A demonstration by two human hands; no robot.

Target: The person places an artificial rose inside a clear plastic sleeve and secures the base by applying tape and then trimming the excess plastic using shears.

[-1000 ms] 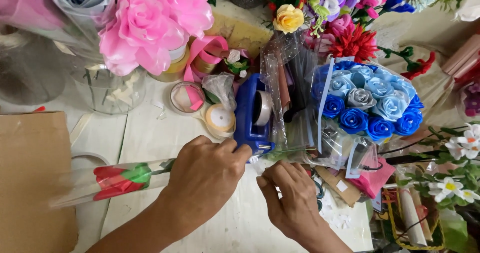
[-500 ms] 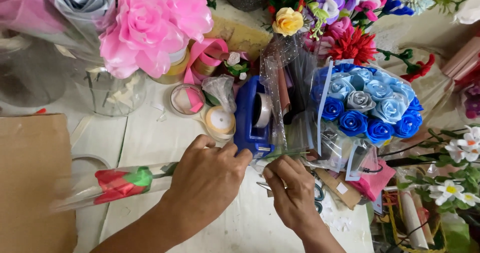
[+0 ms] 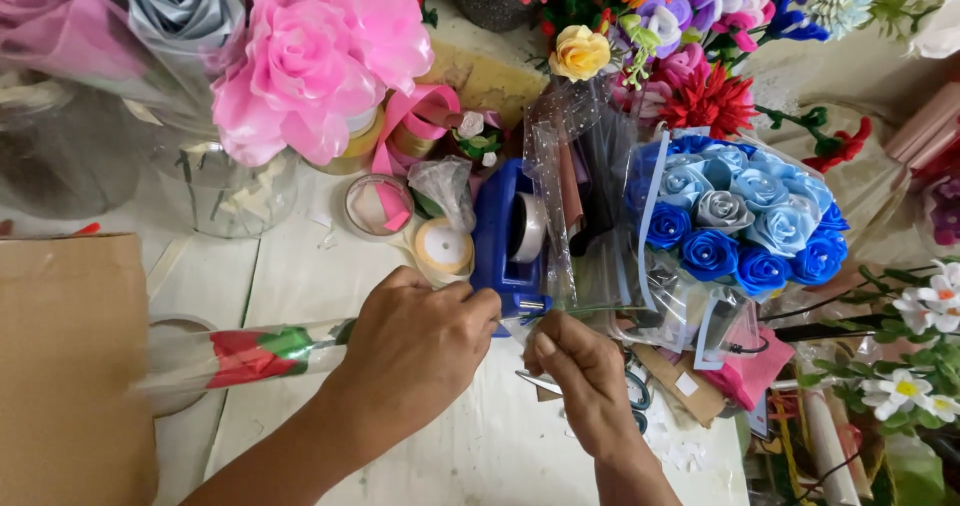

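Blue plastic tape dispenser (image 3: 503, 246) stands mid-bench, clear tape roll (image 3: 528, 228) seated in it. Left hand (image 3: 415, 351) is closed around the stem end of a red rose in a clear sleeve (image 3: 240, 358), knuckles pressed against the dispenser's front end near the cutter. The sleeved rose lies flat on the white bench (image 3: 300, 276), bloom pointing left, its tip over a round glass rim. Right hand (image 3: 585, 376) is just beside the left, thumb and forefinger pinched together at the dispenser's cutter; cannot tell for sure what they pinch, probably a strip of clear tape, too transparent to see. Scissors (image 3: 632, 398) lie under the right hand, mostly hidden.

Behind the dispenser: a small cream ribbon roll (image 3: 443, 248), a round clear tub with pink ribbon (image 3: 376, 206), a crumpled clear bag (image 3: 447, 186). Right of the dispenser, a bouquet of blue and pale-blue roses (image 3: 740, 221) wrapped in clear film, touching a stack of cellophane sleeves (image 3: 575, 186). Big pink paper flower (image 3: 315, 56) upper left over a glass vase (image 3: 225, 191); grey-blue rose (image 3: 180, 6) beside it. Yellow rose (image 3: 580, 53) and red spiky flower (image 3: 712, 101) at the top. Brown cardboard (image 3: 70, 366) lies at the left edge. White flowers (image 3: 925, 311) at the right edge.
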